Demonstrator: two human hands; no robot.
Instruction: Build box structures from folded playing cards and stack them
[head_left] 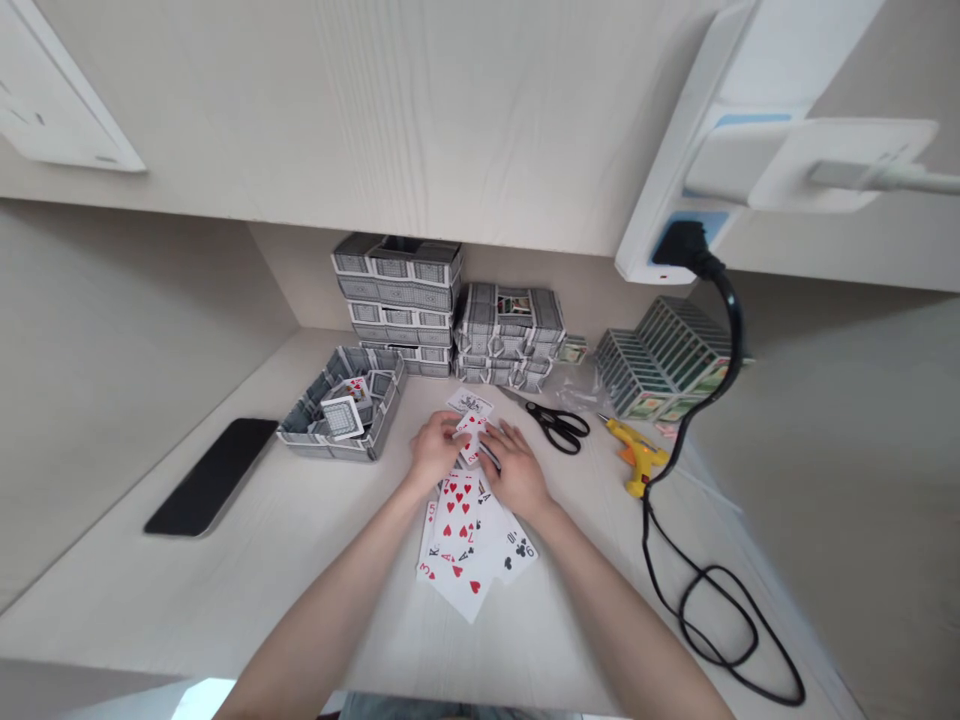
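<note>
My left hand [435, 447] has its fingers closed on the left side of a red-heart playing card [472, 424]. My right hand [516, 468] presses on the card's right side, its thumb tucked near the lower edge. Just beyond the fingertips a joker card [466, 402] lies on the desk. Below my hands is a loose spread of playing cards [456, 505], face up, with a seven of hearts on top. Black-handled scissors [559, 427] rest to the right of my right hand; their blades point toward the back.
A tray built of folded cards [360, 450] holds loose cards at left, beside a black phone [214, 478]. Stacked card boxes [401, 290] and a second stack [510, 330] stand behind. A yellow glue gun [640, 455] with a looping black cord [731, 655] lies at right, near a green-striped card structure [637, 370].
</note>
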